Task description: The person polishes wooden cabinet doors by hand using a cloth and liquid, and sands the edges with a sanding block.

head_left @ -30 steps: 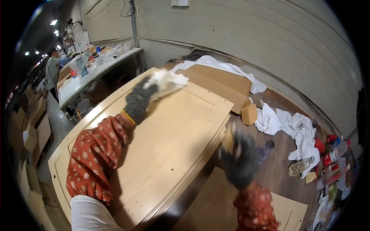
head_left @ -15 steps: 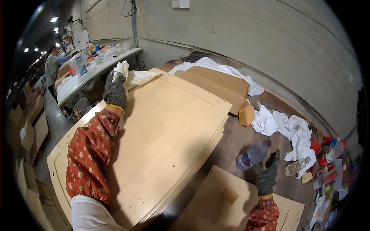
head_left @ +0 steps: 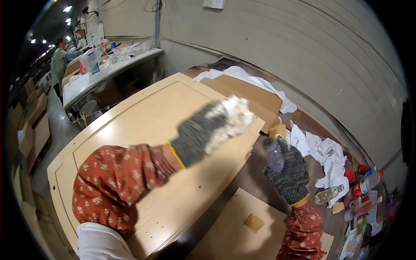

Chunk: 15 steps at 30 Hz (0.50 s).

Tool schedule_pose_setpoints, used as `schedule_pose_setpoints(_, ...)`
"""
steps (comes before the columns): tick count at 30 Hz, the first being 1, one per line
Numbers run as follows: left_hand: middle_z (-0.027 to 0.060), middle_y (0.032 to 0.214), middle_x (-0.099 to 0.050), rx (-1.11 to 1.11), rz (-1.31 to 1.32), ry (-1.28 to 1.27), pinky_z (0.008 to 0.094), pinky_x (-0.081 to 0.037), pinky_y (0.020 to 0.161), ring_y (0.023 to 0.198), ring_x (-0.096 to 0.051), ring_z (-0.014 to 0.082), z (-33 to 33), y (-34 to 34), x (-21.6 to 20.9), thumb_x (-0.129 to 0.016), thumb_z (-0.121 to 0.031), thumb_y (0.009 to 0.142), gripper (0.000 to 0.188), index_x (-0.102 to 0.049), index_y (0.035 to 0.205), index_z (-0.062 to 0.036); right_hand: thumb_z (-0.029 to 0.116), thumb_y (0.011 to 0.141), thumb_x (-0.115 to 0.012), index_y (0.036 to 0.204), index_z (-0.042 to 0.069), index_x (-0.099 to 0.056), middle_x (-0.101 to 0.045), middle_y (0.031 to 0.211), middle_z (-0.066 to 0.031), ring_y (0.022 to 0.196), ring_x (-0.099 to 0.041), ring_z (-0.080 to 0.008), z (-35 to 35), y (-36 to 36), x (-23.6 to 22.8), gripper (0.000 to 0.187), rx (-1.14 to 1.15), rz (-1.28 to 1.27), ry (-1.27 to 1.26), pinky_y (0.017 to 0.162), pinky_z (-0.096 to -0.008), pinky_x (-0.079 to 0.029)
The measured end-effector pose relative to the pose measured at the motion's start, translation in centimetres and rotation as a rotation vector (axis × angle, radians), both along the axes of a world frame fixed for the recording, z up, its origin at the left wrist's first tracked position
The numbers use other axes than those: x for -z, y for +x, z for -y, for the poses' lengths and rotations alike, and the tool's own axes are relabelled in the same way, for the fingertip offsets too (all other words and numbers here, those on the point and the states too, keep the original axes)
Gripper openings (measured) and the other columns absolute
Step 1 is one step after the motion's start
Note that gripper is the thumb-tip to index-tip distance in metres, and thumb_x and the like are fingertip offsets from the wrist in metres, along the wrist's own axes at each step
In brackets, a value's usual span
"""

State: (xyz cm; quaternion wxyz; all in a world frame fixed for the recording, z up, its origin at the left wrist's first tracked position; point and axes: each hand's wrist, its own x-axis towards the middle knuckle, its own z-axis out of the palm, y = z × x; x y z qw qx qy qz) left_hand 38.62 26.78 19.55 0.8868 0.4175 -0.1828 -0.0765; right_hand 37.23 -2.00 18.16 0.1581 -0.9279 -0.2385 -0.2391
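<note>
My left hand (head_left: 197, 134), in a dark grey knitted glove with a yellow cuff, is closed round a crumpled white cloth (head_left: 234, 119). It is over the right part of a large cream-coloured cabinet door panel (head_left: 203, 173), which lies on top of a stack of panels. Motion blurs this hand and the cloth a little. To the right of the stack, my right hand (head_left: 291, 171), gloved the same way, has its fingers wrapped round a clear plastic bottle (head_left: 274, 156). The bottle stands tilted, and the hand covers part of it.
A smaller panel (head_left: 260, 208) bearing a yellowish sanding pad (head_left: 254, 222) lies in front. White rags (head_left: 325, 160), a small bottle (head_left: 328, 195) and several other bottles line the right side. An opened cardboard box (head_left: 247, 93) sits behind. Another person (head_left: 58, 65) stands by a cluttered table (head_left: 82, 89).
My left hand has swept the cloth from the panel's far left corner toward its right edge. My right hand has closed round the bottle, which has shifted slightly left and away from me.
</note>
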Motion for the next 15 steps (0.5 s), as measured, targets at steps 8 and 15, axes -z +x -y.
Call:
schedule_pose_setpoints(8, 0.0140, 0.081, -0.059, -0.199, 0.088, 0.549, 0.0410, -0.047, 0.053, 0.062, -0.057, 0.0268, 7.5, -0.1, -0.3, -0.049, -0.041, 0.099, 0.043, -0.056, 0.112, -0.0001, 0.016, 0.079, -0.060, 0.122, 0.009, -0.061, -0.059, 0.109, -0.0194, 0.105, -0.056, -0.0380, -3.9, -2.5, -7.0, 0.043, -0.060, 0.412, -0.799, 0.093, -0.0523, -0.043)
schedule_pose_setpoints(15, 0.0084, 0.118, -0.060, 0.061, 0.137, -0.101, 0.0291, -0.057, 0.071, 0.096, -0.063, 0.0146, 6.6, 3.3, 3.1, -0.055, -0.018, 0.100, 0.039, -0.047, 0.135, -0.0027, 0.025, 0.087, -0.061, 0.129, 0.011, -0.057, -0.062, 0.112, -0.0174, 0.107, -0.060, -0.0335, -3.7, -1.2, -7.1, 0.045, -0.014, 0.144, -0.484, 0.099, -0.0521, -0.043)
